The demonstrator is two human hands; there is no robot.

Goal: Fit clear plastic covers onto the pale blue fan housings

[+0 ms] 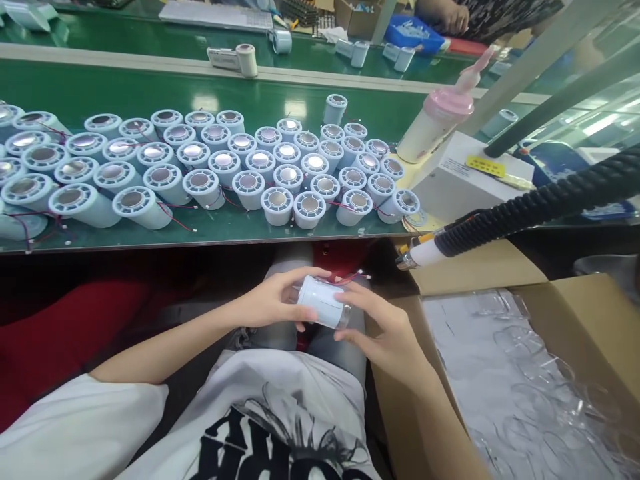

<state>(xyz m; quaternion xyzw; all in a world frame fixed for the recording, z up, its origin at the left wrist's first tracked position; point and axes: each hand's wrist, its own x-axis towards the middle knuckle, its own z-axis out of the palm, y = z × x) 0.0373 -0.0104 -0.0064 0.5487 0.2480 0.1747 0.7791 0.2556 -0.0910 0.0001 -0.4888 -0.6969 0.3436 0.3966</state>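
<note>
Above my lap I hold a light blue cylindrical housing (324, 305) on its side, with a clear plastic cup (344, 319) around its right end. My left hand (277, 300) grips the housing's left part, thumb in front and fingers behind. At the right end, my right hand (387, 327) closes on the clear cup with thumb and fingers. Thin red wires (353, 277) with a small white plug stick out behind the housing. On the green bench, many like housings (310, 208) stand in rows, open ends up, some with red and dark wires.
A cardboard box (590, 320) of clear cups (530, 360) stands at my right. A black corrugated hose (545, 200) reaches over it. A pink-topped bottle (433, 123) and a white box (470, 173) sit at the bench's right. Across the bench is another person's hand (453, 17).
</note>
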